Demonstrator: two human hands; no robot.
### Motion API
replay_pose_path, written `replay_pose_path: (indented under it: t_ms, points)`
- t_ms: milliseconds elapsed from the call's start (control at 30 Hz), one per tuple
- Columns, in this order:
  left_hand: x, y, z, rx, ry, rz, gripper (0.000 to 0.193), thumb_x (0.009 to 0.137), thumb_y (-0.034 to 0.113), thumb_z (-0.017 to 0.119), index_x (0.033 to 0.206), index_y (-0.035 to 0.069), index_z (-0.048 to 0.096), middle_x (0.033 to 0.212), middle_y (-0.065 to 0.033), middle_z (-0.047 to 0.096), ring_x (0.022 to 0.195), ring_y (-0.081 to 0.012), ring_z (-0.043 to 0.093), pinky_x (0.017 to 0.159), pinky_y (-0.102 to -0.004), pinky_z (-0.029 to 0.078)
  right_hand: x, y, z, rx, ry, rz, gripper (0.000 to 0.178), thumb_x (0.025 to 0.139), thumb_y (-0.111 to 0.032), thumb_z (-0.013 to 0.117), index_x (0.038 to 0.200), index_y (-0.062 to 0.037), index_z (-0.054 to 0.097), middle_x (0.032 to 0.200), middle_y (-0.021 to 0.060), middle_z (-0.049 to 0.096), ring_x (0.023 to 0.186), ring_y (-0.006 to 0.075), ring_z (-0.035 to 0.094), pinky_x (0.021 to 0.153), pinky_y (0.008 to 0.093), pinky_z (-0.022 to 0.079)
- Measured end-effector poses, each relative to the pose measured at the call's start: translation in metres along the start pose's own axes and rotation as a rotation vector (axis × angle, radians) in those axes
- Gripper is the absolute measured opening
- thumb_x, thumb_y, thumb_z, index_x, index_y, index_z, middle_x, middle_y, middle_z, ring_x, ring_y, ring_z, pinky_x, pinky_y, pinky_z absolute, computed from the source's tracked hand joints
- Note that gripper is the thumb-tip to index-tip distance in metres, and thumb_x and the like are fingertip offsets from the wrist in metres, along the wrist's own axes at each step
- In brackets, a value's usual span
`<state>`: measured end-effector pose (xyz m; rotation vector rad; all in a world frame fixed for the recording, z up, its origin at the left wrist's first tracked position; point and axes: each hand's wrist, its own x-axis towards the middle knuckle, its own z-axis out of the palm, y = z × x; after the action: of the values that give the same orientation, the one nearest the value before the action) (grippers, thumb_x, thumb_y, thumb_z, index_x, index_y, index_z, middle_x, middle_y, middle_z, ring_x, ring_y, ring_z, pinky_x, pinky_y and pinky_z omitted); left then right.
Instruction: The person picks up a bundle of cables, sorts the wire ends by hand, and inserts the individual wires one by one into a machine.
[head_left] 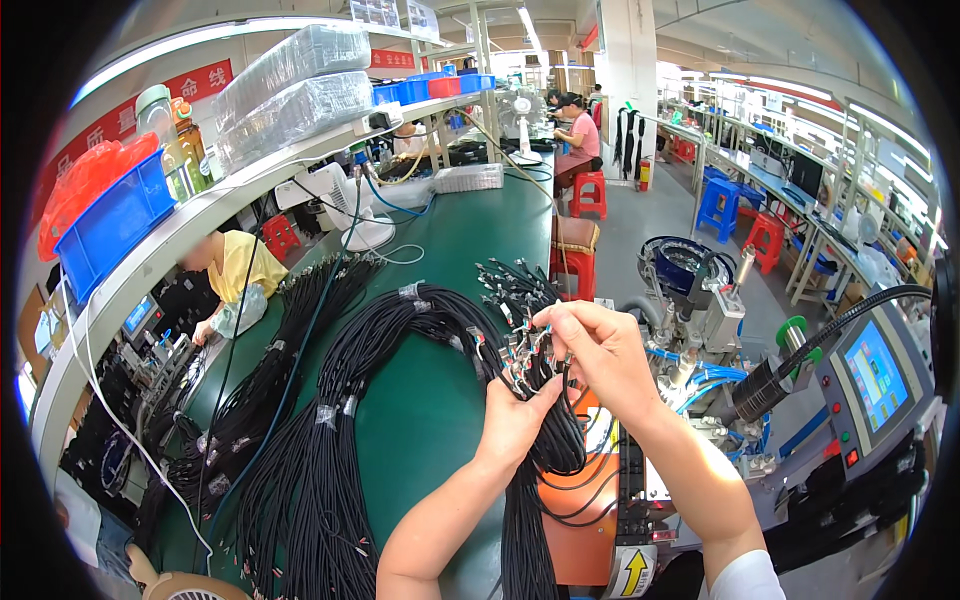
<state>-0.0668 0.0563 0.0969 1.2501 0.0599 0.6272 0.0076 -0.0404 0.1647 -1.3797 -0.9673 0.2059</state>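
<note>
In the head view, both hands meet over the right edge of the green table [430, 400], and the bundle of black cables [562, 440] lies between them. We see the left hand [510, 425] closed around the bundle just below its tips, thumb pressed over the front. The right hand [612, 355] stands to the right and slightly higher, thumb and index finger brought together at the coloured wire ends [516, 375]; we cannot tell whether it pinches one wire or several.

The relation that matters to us is this: the wire ends point up and away from the body, directly above the left thumb and just left of the right fingertips. The bundle's long axis runs from these tips down toward the lower edge, some cables looping right over the orange board [578, 530]. So the left hand is nearer the cables' jacketed length, the right nearer the tips.

Left of the hands, we find a large taped cable bundle [340, 430] arching across the table; to the right stands the machine [715, 310], apart from both hands.
</note>
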Motion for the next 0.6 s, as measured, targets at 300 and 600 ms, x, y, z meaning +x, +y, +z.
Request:
replay_pose_path:
  t_ms: [300,600]
  points:
    - [-0.007,0.006,0.003,0.048,0.011,-0.062,0.017,0.087,-0.002,0.060,0.104,-0.005,0.061,0.091,-0.0110,0.068,0.076,-0.0174,0.067,0.070,-0.0291,0.057,0.001,0.012,-0.005,0.175,0.006,0.036,0.027,0.099,-0.025,0.053,0.100,-0.0018,0.068,0.065,-0.0034,0.055,0.047,-0.0002,0.041,0.043,0.0161,0.032]
    - [0.001,-0.011,0.003,0.276,0.025,0.114,0.010,0.088,-0.001,0.061,0.097,-0.004,0.063,0.079,-0.0058,0.068,0.067,-0.0115,0.066,0.059,-0.0268,0.053,0.008,0.017,-0.006,0.096,0.068,-0.084,0.020,0.091,-0.019,0.066,0.095,0.0002,0.068,0.059,-0.0037,0.054,0.052,-0.0004,0.046,0.043,0.0182,0.033]
